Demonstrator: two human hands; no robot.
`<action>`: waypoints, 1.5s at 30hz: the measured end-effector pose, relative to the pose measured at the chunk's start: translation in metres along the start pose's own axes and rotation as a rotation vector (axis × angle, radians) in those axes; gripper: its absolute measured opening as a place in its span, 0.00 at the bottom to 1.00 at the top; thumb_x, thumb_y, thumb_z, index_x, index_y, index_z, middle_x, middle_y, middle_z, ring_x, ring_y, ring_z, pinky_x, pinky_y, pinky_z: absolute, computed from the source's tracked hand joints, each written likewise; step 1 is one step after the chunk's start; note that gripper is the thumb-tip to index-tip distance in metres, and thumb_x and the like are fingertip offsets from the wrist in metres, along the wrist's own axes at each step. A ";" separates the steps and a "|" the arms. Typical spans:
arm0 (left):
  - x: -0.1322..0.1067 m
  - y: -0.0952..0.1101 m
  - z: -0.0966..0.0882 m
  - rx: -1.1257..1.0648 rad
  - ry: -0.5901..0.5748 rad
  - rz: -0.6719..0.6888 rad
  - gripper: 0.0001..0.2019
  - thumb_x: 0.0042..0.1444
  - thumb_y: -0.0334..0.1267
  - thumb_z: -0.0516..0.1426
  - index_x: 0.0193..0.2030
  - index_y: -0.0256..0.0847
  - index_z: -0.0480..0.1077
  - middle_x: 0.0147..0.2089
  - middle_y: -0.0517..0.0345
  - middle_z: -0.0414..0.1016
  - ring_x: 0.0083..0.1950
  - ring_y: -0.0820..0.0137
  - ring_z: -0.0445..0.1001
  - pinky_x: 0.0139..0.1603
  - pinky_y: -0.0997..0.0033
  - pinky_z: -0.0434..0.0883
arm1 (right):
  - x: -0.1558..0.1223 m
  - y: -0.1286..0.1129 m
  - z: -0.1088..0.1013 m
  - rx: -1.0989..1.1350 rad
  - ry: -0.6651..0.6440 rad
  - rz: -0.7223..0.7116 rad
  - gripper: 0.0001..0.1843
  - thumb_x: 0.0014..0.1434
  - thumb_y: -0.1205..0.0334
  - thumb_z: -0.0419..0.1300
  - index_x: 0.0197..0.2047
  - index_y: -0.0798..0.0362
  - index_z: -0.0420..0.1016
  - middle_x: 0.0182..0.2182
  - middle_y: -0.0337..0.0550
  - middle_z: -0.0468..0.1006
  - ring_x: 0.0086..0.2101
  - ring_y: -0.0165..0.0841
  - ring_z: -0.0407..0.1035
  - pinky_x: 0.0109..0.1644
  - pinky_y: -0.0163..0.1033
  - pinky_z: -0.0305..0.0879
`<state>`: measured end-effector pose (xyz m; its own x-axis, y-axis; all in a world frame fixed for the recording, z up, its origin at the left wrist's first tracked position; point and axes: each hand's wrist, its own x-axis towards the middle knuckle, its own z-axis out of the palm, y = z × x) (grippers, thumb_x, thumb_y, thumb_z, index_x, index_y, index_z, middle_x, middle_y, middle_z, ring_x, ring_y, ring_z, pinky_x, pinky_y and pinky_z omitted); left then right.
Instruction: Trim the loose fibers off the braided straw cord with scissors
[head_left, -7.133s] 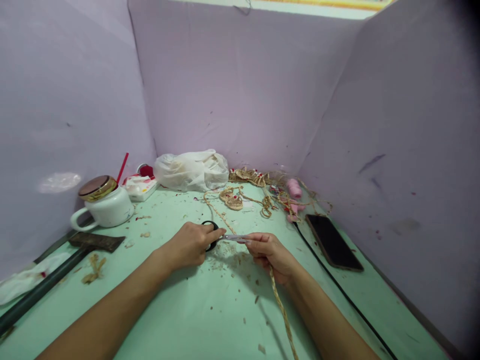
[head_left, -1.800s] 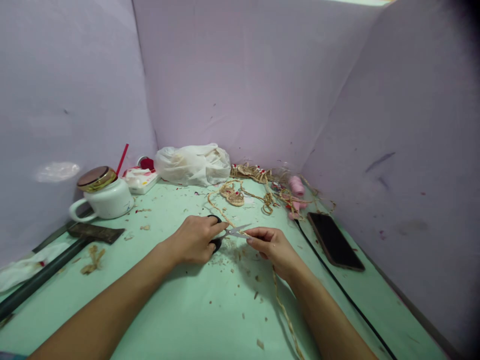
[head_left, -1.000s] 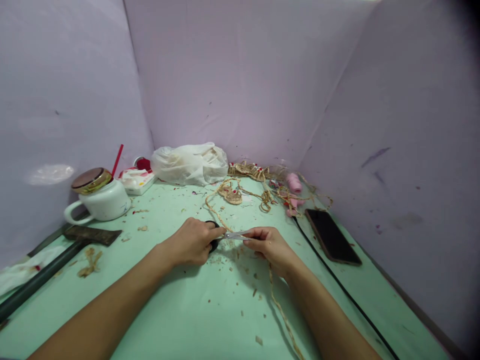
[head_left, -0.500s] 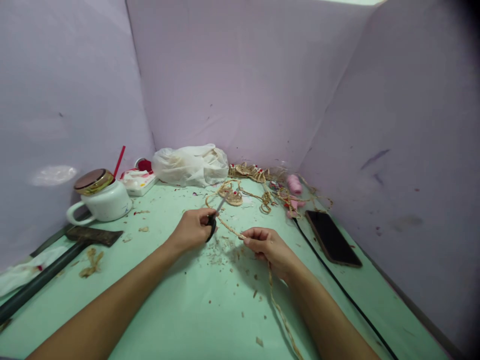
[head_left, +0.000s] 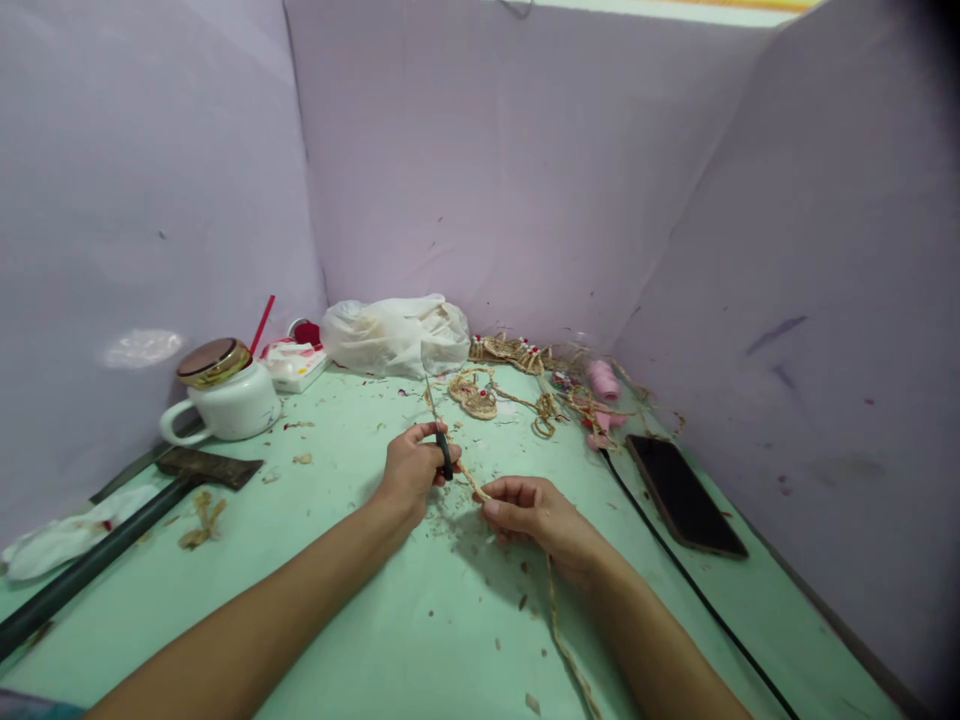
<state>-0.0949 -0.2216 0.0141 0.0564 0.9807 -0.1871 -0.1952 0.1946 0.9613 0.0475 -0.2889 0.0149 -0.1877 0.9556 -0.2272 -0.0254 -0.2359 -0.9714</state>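
Scissors (head_left: 446,460) in left hand (head_left: 410,470), beside braided cord (head_left: 466,477)

From my feed I can read no text, number or brand anywhere. The red-and-white packet (head_left: 296,362) beside the white mug (head_left: 225,405) carries print, but it is too small and blurred to make out. The phone (head_left: 686,495) on the worktop (head_left: 375,620) lies with a dark screen and shows me no logo. A yellow-and-orange strip (head_left: 675,8) along the top edge may be a sign, yet no letters resolve. The scissors (head_left: 442,450) in the left hand (head_left: 411,468) and the braided cord (head_left: 555,610) in the right hand (head_left: 536,515) bear no mark that I can tell.
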 end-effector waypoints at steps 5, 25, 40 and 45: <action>-0.004 0.000 0.001 -0.009 -0.001 0.067 0.18 0.35 0.29 0.59 0.36 0.37 0.63 0.18 0.64 0.68 0.18 0.77 0.65 0.14 0.82 0.55 | 0.006 0.006 0.004 -0.158 0.099 -0.118 0.10 0.42 0.59 0.61 0.27 0.58 0.74 0.17 0.34 0.65 0.20 0.24 0.54 0.25 0.32 0.51; -0.005 0.000 0.005 -0.060 0.021 0.077 0.17 0.35 0.28 0.57 0.36 0.37 0.62 0.17 0.65 0.66 0.17 0.77 0.64 0.13 0.81 0.53 | 0.009 0.008 0.001 -0.186 0.162 -0.186 0.13 0.43 0.55 0.62 0.27 0.56 0.75 0.18 0.37 0.69 0.21 0.27 0.57 0.26 0.34 0.52; 0.000 -0.007 0.005 0.012 -0.072 0.094 0.18 0.37 0.31 0.57 0.38 0.36 0.60 0.19 0.63 0.67 0.18 0.75 0.66 0.14 0.80 0.55 | 0.006 0.001 0.006 0.066 0.155 -0.040 0.15 0.39 0.56 0.64 0.30 0.58 0.74 0.12 0.33 0.64 0.13 0.20 0.48 0.16 0.29 0.38; -0.002 -0.003 -0.011 0.219 -0.174 0.204 0.16 0.37 0.33 0.59 0.36 0.38 0.64 0.18 0.65 0.65 0.20 0.74 0.66 0.19 0.78 0.59 | 0.004 -0.003 -0.001 0.198 0.227 -0.033 0.13 0.36 0.60 0.66 0.27 0.59 0.74 0.15 0.34 0.65 0.15 0.20 0.52 0.16 0.29 0.39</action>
<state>-0.1056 -0.2243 0.0098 0.2078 0.9776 0.0324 -0.0061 -0.0319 0.9995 0.0479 -0.2837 0.0171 0.0398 0.9732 -0.2265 -0.2227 -0.2124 -0.9515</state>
